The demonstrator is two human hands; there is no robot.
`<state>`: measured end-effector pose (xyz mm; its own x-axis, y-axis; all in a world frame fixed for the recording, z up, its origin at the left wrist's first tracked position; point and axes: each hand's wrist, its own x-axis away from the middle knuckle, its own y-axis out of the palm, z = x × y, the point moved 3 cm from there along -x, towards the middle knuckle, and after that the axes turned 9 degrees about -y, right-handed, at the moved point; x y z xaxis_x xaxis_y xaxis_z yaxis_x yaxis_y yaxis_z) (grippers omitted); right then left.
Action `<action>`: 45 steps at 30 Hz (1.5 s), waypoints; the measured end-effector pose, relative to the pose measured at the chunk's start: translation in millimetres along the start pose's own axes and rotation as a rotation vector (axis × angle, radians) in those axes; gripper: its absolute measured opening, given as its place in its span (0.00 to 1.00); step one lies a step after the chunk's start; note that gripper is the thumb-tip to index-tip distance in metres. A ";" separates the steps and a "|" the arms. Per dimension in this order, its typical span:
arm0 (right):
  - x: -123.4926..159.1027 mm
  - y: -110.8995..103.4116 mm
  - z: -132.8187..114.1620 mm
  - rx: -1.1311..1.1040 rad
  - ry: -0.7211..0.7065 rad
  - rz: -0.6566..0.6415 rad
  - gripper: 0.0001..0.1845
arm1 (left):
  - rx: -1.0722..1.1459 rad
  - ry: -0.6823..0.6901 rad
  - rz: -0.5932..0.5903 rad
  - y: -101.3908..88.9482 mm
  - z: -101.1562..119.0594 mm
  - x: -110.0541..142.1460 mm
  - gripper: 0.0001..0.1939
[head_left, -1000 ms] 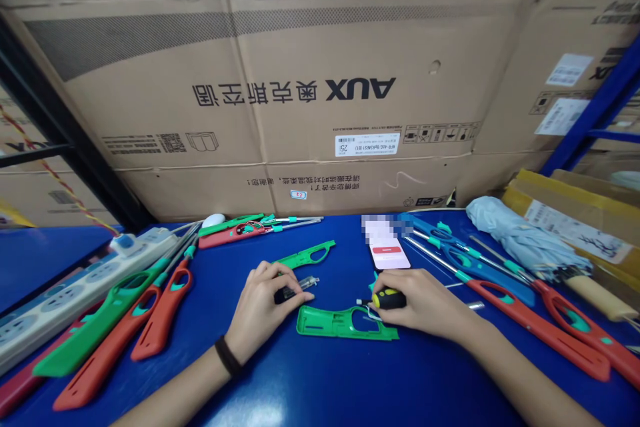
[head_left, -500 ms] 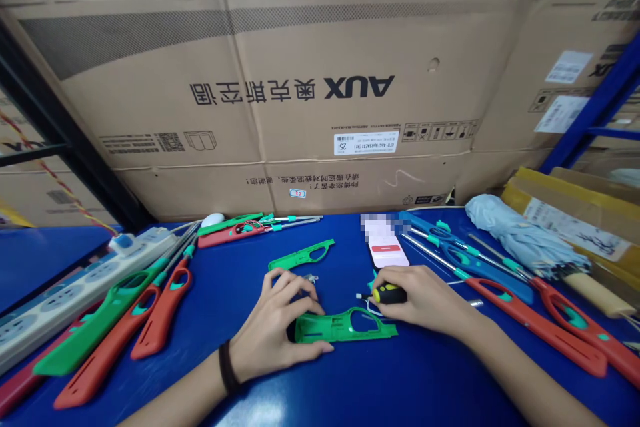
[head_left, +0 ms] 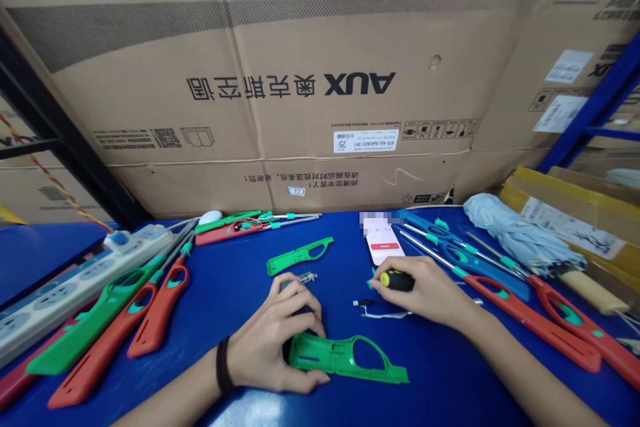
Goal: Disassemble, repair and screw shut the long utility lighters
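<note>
My left hand point(head_left: 277, 337) is closed around the wide end of a green lighter shell half point(head_left: 350, 358), its hollow side facing up. In my right hand point(head_left: 427, 290) is a screwdriver with a short yellow-and-black handle point(head_left: 396, 280); its blade is hidden. The right fingertips are at a small teal piece point(head_left: 372, 283), and I cannot tell whether they pinch it. Just below them, a small black-and-white part point(head_left: 363, 303) with a white wire lies on the table. Beyond my left hand lie a clear lighter insert point(head_left: 305, 277), partly covered, and another green shell half point(head_left: 300, 255).
Red and green lighters point(head_left: 160, 310) and a power strip point(head_left: 65, 287) line the left side. On the right are red lighters point(head_left: 535, 323), blue lighter parts point(head_left: 465, 260) and a folded umbrella point(head_left: 520, 230). A phone point(head_left: 384, 243) lies before a large cardboard wall point(head_left: 300, 33).
The green shell in my left hand has come nearer and tilted, its narrow end lower. My right hand has risen slightly away from the black-and-white part. More of the clear insert shows.
</note>
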<state>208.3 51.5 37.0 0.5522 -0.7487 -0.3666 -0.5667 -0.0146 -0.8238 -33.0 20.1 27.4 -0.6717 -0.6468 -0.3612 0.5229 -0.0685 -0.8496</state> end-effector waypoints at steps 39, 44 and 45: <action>0.0 13.4 -0.6 -0.031 -0.013 -0.131 0.05 | -0.034 -0.046 0.030 1.6 -0.2 0.3 0.19; 0.2 3.7 1.4 -0.092 0.055 -0.070 0.09 | -0.040 -0.114 0.036 5.1 -5.5 -1.8 0.10; -0.1 2.3 0.6 -0.110 0.054 -0.066 0.09 | -0.048 -0.139 0.042 5.8 -8.2 -1.7 0.10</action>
<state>207.4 52.0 34.8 0.5584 -0.7785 -0.2866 -0.5955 -0.1355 -0.7919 -33.2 27.0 20.0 -0.5688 -0.7476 -0.3430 0.5210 -0.0048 -0.8535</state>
